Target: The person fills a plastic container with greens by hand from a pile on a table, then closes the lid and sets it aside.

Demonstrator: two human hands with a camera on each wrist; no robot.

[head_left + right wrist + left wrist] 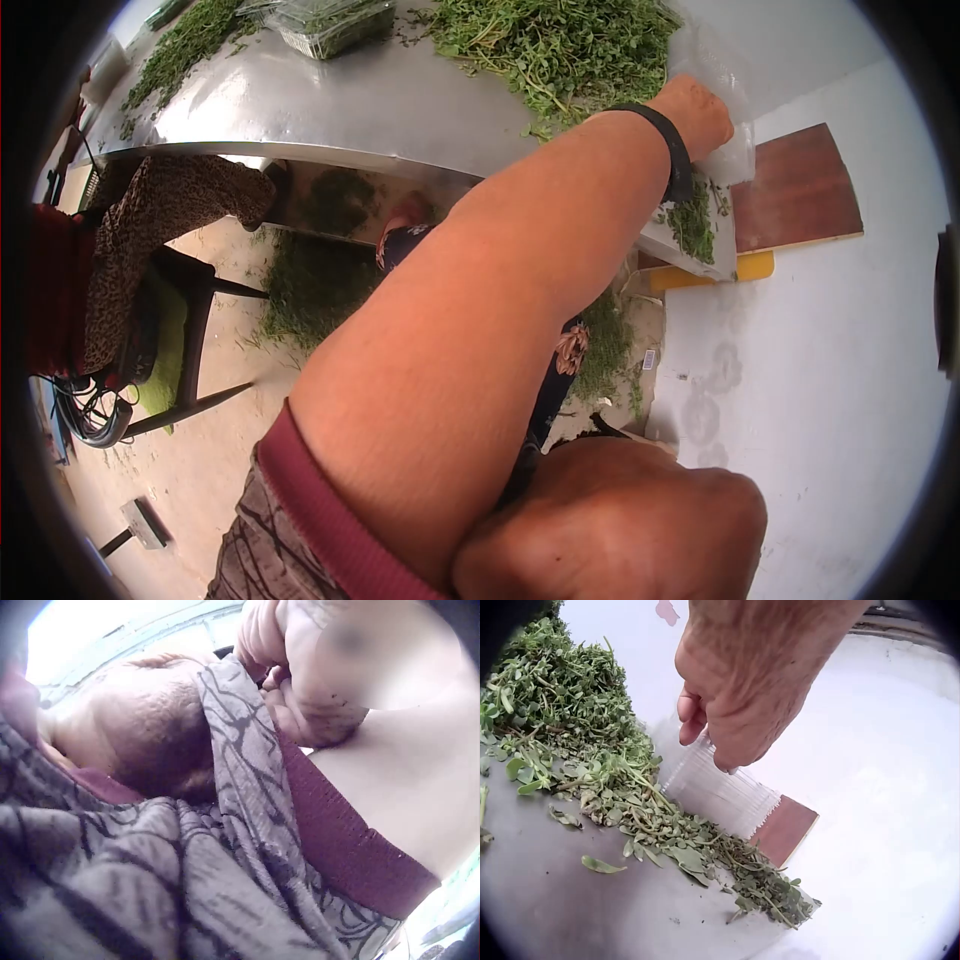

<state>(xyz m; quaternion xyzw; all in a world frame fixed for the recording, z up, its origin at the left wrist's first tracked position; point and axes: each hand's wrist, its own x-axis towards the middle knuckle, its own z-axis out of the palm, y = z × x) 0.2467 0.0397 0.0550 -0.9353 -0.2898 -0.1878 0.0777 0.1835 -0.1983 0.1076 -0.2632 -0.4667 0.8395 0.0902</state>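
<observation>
My left hand, with a dark band on its wrist, reaches out over the table's right end. Its thumb and fingers pinch the upper edge of a stack of clear plastic containers with ridged rims. The stack stands beside a heap of cut green leafy stems, some of which lie along its near side. In the head view my right hand is low and close to the camera, fingers bent. The right wrist view has it right by the maroon cuff of a patterned sleeve; I cannot tell whether it holds cloth.
The metal table carries more greens and a clear clamshell box. A reddish-brown board stands by the white wall at right. Greens lie on the floor under the table. Another person's patterned clothing and a chair are at left.
</observation>
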